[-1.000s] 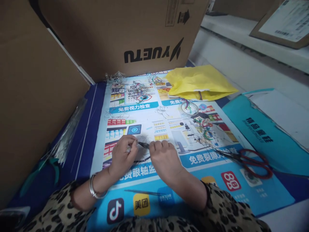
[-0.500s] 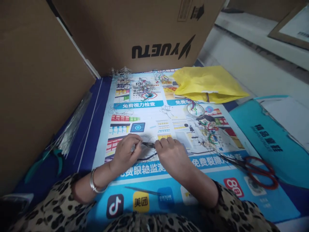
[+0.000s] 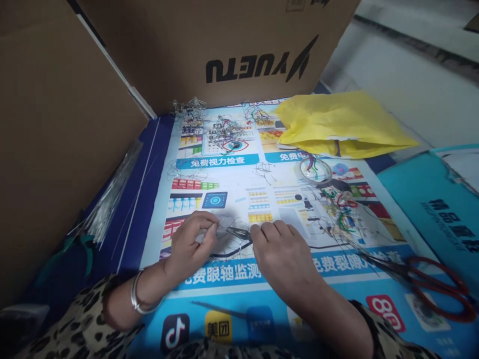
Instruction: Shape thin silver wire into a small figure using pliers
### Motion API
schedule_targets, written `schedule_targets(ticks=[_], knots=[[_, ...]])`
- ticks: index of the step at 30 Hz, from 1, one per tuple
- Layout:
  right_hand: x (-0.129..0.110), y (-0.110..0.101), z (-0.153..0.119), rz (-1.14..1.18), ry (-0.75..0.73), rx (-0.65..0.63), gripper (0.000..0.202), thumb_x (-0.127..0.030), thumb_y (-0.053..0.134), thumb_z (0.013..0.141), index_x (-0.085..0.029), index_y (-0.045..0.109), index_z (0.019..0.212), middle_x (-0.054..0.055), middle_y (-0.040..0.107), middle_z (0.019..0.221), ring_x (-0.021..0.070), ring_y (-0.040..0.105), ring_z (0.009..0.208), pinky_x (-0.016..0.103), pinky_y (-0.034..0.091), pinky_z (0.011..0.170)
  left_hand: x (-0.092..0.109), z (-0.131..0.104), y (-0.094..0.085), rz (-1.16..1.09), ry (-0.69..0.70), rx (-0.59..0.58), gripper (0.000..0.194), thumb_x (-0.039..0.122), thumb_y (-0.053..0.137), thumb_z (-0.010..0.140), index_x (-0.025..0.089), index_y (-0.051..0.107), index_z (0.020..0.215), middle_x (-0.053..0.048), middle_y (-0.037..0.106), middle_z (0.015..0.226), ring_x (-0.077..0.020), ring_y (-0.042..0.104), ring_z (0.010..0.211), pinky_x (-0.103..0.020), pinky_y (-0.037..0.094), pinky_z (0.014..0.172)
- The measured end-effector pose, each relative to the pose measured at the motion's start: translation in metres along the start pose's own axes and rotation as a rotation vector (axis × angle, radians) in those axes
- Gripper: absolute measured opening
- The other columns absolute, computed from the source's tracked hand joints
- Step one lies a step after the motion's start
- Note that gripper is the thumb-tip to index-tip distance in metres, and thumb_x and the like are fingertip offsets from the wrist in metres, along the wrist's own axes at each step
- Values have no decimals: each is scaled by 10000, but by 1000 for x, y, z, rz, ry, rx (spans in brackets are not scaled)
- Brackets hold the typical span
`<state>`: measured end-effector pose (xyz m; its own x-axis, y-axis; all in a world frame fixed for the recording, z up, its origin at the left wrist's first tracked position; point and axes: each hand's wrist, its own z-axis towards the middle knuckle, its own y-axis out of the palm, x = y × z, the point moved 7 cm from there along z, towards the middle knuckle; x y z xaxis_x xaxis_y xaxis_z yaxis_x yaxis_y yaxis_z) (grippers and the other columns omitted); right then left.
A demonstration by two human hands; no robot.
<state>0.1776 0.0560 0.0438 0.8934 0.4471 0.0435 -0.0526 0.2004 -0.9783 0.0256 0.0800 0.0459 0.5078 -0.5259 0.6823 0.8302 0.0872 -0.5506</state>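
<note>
cardboard boxes [image 3: 67, 124] wall left and back, scissors [image 3: 430, 284], perhaps wire tangle [image 3: 337, 209], right

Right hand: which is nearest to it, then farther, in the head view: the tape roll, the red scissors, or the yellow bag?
From the right hand:
1. Tape roll, up and right.
2. Yellow bag, farther back right.
3. Red scissors, far right.
</note>
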Motion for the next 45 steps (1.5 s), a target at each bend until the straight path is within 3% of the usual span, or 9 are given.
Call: schedule_targets(ticks=[15, 25, 45], knots=[[-6, -11, -2, -4, -49, 65, 182, -91, 545, 743, -141, 609, 906, 59, 576, 738, 198, 464, 681, 324, 307, 602, -4, -3, -2, -106, -27, 7, 108, 88, 461, 857, 171, 529, 856, -40, 603, 857, -156, 591, 827, -328, 480, 728], [-5, -22, -2, 19, -53, 123, 194, -102, 490, 780, -140, 618, 920, 71, 568, 751, 196, 443, 682, 338, 301, 607, 1, -5, -5, -113, 60, 18, 160, 69, 410, 854, 184, 499, 921, -58, 595, 884, -179, 583, 849, -373, 485, 746], [-7, -21, -2, 8, -42, 125, 199, -101, 517, 749, -139, 623, 912, 71, 567, 737, 193, 439, 673, 337, 289, 605, 7, -9, -3, -66, 66, 18, 179, 52, 449, 823, 182, 509, 929, -59, 593, 914, -188, 575, 890, -383, 484, 790]])
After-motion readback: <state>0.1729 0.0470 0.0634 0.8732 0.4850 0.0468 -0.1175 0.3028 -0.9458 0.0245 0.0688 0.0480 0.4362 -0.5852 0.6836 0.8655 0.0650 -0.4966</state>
